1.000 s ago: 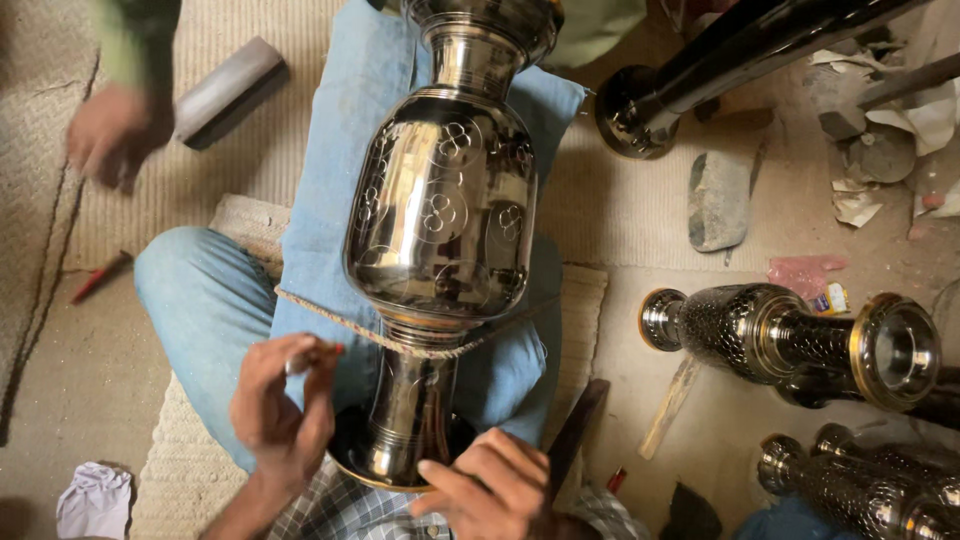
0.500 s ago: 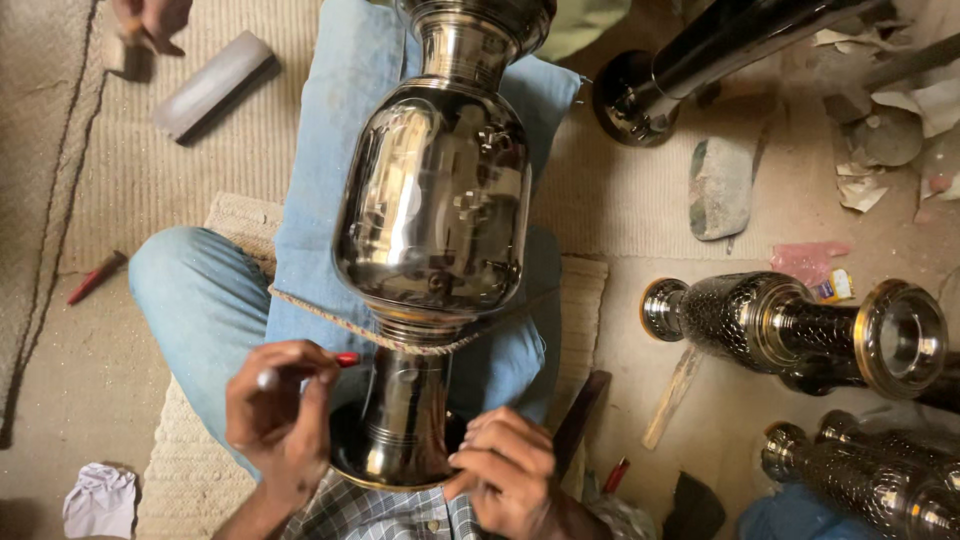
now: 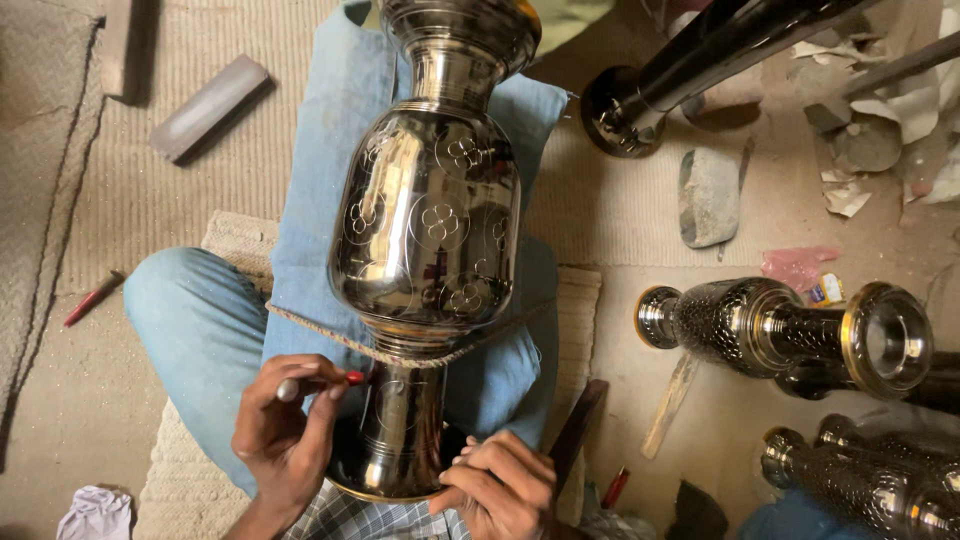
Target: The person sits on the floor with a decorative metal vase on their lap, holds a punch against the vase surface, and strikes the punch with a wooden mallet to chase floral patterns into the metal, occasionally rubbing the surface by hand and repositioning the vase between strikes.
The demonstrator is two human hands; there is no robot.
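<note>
Fingers of the left hand [image 3: 285, 430] pinch a red-tipped pen [image 3: 318, 380], its tip just left of the neck of the metal vase [image 3: 430, 250], which lies lengthwise along the lap pointing away, while the right hand [image 3: 500, 485] curls around the foot.

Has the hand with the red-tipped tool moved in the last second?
Yes. The left hand has shifted its red-tipped tool rightward, close to the metal vase stem below the rope.
</note>
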